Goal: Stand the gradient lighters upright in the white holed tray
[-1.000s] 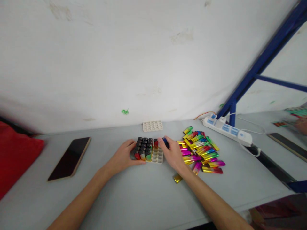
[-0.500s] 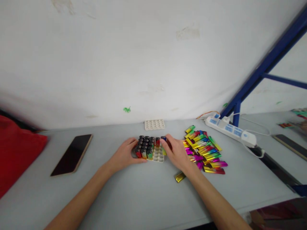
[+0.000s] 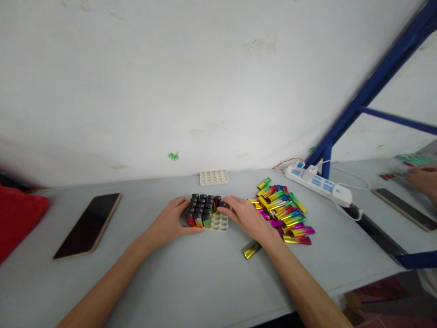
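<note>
A white tray with round holes [image 3: 221, 223] lies at the middle of the table. Several upright lighters with black tops [image 3: 201, 209] fill its left part. My left hand [image 3: 175, 217] wraps round the left side of this group, thumb along the front edge. My right hand [image 3: 241, 214] is closed on a black-topped lighter [image 3: 223, 204] over the tray's right part; its body is mostly hidden by the fingers. Right of that hand lies a pile of shiny coloured lighters [image 3: 283, 212]. One gold lighter [image 3: 251, 250] lies apart, beside my right forearm.
Against the wall lies a second white holed tray [image 3: 214, 177]. A phone [image 3: 89, 224] and red cloth [image 3: 20, 217] are at the left. A power strip [image 3: 317, 183] with cables stands behind the pile, near a blue frame [image 3: 370, 84]. Another person's hand [image 3: 425, 181] shows far right.
My right hand has moved the held lighter leftward over the tray, next to the upright ones. The whole view has shifted slightly. My left hand still rests against the group.
</note>
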Tool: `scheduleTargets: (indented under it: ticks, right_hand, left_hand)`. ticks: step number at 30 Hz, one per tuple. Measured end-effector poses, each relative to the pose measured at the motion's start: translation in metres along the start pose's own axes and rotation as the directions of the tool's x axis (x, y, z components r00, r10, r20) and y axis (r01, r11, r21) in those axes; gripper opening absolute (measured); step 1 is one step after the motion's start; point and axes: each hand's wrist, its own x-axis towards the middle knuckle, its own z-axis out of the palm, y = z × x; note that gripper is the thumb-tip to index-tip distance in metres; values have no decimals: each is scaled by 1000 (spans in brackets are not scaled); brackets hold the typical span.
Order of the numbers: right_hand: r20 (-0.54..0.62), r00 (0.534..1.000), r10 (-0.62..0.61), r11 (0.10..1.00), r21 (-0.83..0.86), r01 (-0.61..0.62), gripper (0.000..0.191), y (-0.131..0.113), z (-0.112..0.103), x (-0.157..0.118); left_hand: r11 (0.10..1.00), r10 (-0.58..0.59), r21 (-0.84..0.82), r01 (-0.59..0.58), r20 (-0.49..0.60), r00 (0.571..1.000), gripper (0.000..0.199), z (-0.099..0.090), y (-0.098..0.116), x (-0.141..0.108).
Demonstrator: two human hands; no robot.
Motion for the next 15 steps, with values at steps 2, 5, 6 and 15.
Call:
scheduleTargets:
  ticks: [2, 5, 6, 15]
  right_hand:
    - [17, 1000, -16, 1000, -5, 17, 25, -1, -5, -1]
    - [14, 1000, -1, 1000, -15, 1, 30, -1, -9, -1]
    - [13, 1000, 6, 1000, -22, -6, 31, -2, -8, 0]
    - [-72, 992, 99, 993, -64, -104, 42, -9, 3, 2]
  left_hand:
    - [1000, 3, 3, -3, -5, 1000, 66, 0, -1, 0]
    - [1000, -1, 10, 1, -4, 1000, 65, 1, -4, 0]
    - [1000, -7, 12, 7, -5, 1000, 67, 2, -6, 0]
    - [1000, 19, 14, -19, -33, 999, 69, 6, -19, 0]
